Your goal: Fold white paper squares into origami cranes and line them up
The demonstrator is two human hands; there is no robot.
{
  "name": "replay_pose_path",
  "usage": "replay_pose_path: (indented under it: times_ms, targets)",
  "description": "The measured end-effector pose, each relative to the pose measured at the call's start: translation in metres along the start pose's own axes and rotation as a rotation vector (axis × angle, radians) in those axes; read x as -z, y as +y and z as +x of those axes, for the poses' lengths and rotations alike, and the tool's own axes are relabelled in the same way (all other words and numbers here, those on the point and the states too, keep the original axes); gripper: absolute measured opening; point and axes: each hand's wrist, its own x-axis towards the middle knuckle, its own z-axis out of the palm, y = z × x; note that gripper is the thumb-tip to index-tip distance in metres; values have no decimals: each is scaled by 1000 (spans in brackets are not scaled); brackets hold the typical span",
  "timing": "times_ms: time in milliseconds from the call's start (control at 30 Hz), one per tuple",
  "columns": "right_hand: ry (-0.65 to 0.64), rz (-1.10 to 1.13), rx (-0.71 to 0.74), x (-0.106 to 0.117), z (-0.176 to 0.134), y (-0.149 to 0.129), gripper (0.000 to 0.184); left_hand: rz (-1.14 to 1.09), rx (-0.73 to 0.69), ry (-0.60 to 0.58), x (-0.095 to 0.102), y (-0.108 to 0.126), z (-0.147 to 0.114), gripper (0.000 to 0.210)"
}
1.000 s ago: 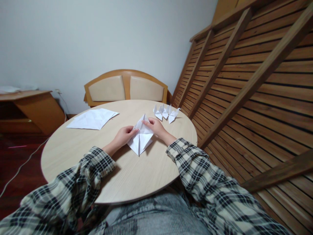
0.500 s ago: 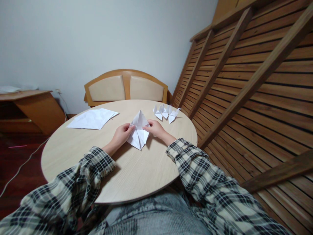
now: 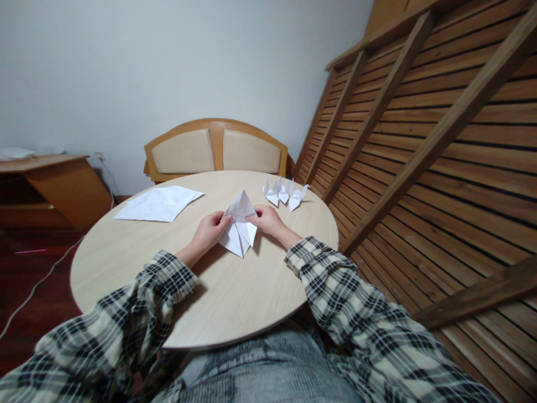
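Between my two hands is a folded sheet of white paper (image 3: 240, 229), its top coming to a point and its lower part creased into a fan-like shape. My left hand (image 3: 212, 230) pinches its left edge, thumb on the front. At its right edge, my right hand (image 3: 268, 218) pinches it between thumb and fingers. The fingers behind the paper are hidden. Three white paper cranes (image 3: 284, 194) stand close together beyond my right hand. Toward the far left, flat white paper sheets (image 3: 161, 202) lie in a stack.
All of this rests on a round light-wood table (image 3: 235, 302). A padded headboard (image 3: 216, 146) stands behind it, and a slatted wooden frame (image 3: 419, 151) leans along the right. To the left are a wooden desk (image 3: 62, 182) and a white cable (image 3: 46, 277) on the floor.
The folded paper has tilted slightly, with its tip shifting a little to the right. My right thumb has moved back toward the paper's right edge. The cranes and sheets are unmoved.
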Motion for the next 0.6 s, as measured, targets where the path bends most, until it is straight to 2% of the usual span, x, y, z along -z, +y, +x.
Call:
replay_pose_path:
  times_ms: [300, 600]
  targets:
    - [-26, 14, 15, 0, 0, 3, 12, 29, -29, -22, 0, -5, 0, 31]
    - [71, -98, 39, -1, 1, 1, 28, -5, -12, -52, -2, -6, 0, 30]
